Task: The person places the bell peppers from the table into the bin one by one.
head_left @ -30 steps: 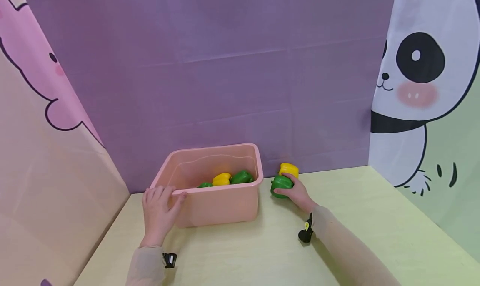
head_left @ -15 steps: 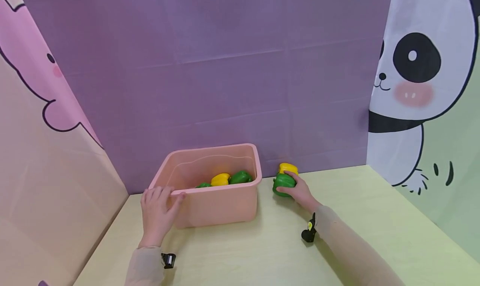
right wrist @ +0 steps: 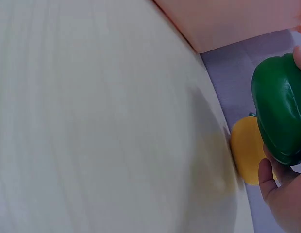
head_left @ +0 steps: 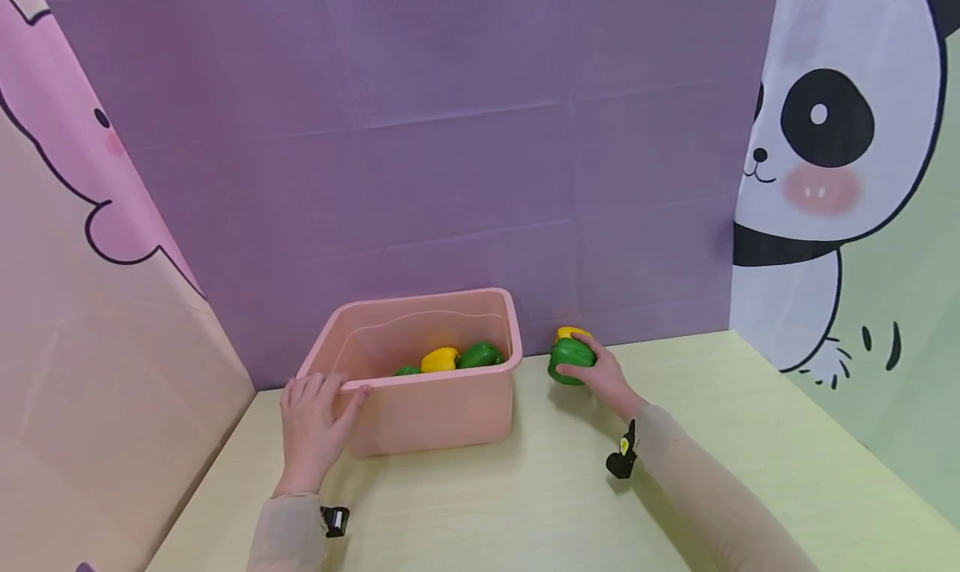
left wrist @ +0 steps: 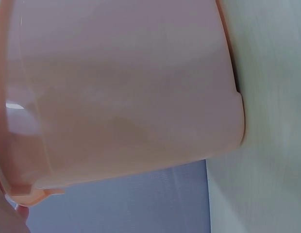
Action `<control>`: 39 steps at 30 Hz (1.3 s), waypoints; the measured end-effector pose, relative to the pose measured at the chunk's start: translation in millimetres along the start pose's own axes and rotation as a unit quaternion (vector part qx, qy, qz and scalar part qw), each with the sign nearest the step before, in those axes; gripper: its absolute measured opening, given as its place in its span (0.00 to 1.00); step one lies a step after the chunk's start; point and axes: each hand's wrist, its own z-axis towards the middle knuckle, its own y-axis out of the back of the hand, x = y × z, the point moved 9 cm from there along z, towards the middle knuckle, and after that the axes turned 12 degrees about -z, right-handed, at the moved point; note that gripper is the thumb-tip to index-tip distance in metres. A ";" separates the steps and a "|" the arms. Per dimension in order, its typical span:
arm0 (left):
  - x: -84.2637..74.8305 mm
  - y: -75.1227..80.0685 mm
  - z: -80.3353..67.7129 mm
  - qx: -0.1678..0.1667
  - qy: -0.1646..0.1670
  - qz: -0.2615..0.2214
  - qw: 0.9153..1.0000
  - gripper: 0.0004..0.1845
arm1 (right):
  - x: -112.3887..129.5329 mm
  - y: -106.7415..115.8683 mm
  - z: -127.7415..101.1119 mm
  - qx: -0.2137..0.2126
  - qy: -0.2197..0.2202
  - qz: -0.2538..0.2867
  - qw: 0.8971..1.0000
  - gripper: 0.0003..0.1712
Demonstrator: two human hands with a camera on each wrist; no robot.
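My right hand [head_left: 604, 382] grips a green bell pepper [head_left: 572, 358] to the right of the pink bin. In the right wrist view, the green pepper [right wrist: 279, 107] is held between thumb and fingers, partly covering a yellow bell pepper [right wrist: 246, 145] behind it. At the front left corner of the pink bin [head_left: 435, 413], my left hand [head_left: 311, 426] grips the rim, fingers over the edge. Inside the bin lie a yellow pepper [head_left: 439, 359], a green pepper [head_left: 480, 355] and part of another green one [head_left: 408, 370].
A purple cloth wall [head_left: 450, 180] rises right behind the bin and the yellow pepper [head_left: 572, 333]. Printed side panels with a panda [head_left: 825, 188] and a pink figure [head_left: 67, 138] border the pale wooden table [head_left: 465, 514].
My right hand has raised the green pepper slightly and shifted it a little right, covering more of the yellow pepper behind. My left hand stays on the bin rim.
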 end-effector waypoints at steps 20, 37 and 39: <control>1.3 0.1 0.0 0.027 0.020 0.007 0.999 0.19 | 18.9 18.1 6.8 0.000 0.008 0.010 1.000 0.46; 2.3 -1.1 2.0 0.029 0.015 0.003 0.999 0.20 | 28.4 29.1 13.0 -0.001 0.017 0.030 0.999 0.44; 2.0 0.2 0.5 0.025 0.013 0.004 1.000 0.19 | 29.4 29.1 13.2 0.000 0.017 0.028 0.999 0.44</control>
